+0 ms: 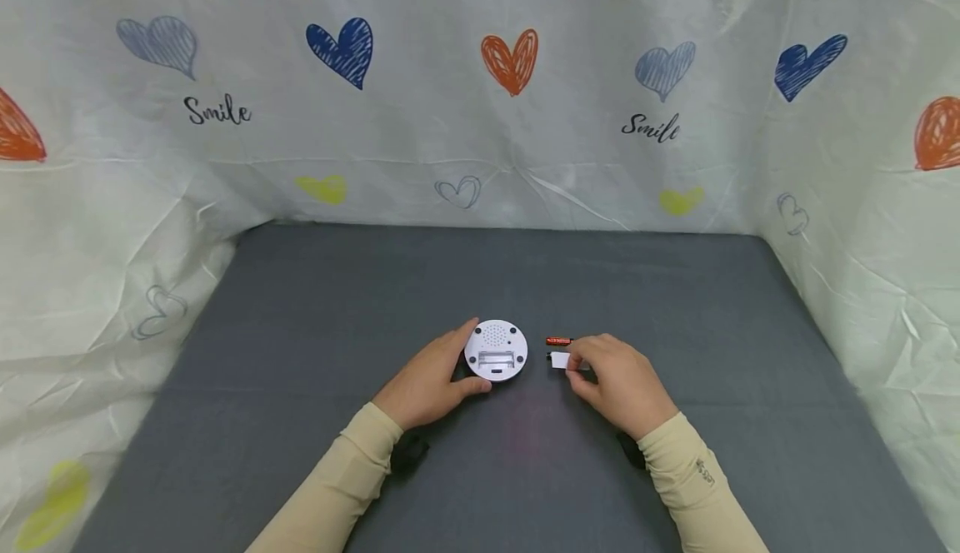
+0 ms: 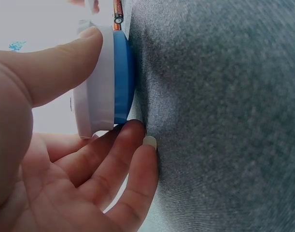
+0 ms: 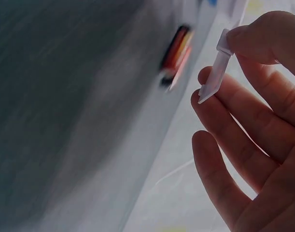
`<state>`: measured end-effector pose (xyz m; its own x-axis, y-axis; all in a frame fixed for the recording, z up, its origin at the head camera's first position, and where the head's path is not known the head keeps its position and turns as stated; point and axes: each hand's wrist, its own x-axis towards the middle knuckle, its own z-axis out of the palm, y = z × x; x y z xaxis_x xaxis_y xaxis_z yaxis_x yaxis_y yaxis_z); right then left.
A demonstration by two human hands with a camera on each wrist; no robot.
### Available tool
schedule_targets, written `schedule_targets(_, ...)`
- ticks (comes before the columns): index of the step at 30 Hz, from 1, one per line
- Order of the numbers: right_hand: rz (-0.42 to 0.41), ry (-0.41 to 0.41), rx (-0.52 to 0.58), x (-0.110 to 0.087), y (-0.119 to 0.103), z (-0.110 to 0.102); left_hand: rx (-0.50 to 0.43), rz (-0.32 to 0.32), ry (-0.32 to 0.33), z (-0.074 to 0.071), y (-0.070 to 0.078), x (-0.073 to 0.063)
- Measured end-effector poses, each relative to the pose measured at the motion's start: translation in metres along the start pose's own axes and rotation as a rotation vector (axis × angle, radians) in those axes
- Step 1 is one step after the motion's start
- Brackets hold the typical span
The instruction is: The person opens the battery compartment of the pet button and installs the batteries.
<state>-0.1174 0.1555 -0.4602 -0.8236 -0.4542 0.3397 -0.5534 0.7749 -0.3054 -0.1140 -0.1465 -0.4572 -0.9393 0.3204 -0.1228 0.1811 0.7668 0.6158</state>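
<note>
A round white device [image 1: 496, 337] with a blue lower part [image 2: 123, 77] lies with its vented, footed face up. Its rectangular battery compartment [image 1: 497, 361] is uncovered, and no batteries show inside. My left hand [image 1: 431, 378] grips the device from the left, thumb on the near rim and fingers round the far side. To the right, my right hand [image 1: 618, 378] pinches a small white battery cover [image 3: 218, 72] between thumb and fingers, its other fingers spread. Just beyond the cover, a red-and-black battery [image 1: 558, 341] rests on the table.
Dark grey cloth covers the table [image 1: 360, 286]. A white curtain [image 1: 420, 137] printed with hearts and "Smile" rises behind it and along both sides. Dark wrist-worn gear [image 1: 408, 453] shows under the left forearm.
</note>
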Motion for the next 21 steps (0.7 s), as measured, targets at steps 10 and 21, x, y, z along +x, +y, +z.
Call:
schedule_targets(10, 0.143, -0.011, -0.027, -0.026, 0.037, -0.014, 0.014, 0.003, 0.003, 0.000, -0.001, -0.001)
schedule_targets(21, 0.180, -0.020, -0.043, -0.031, 0.047, -0.012, 0.008, 0.013, 0.001, 0.000, 0.000, 0.000)
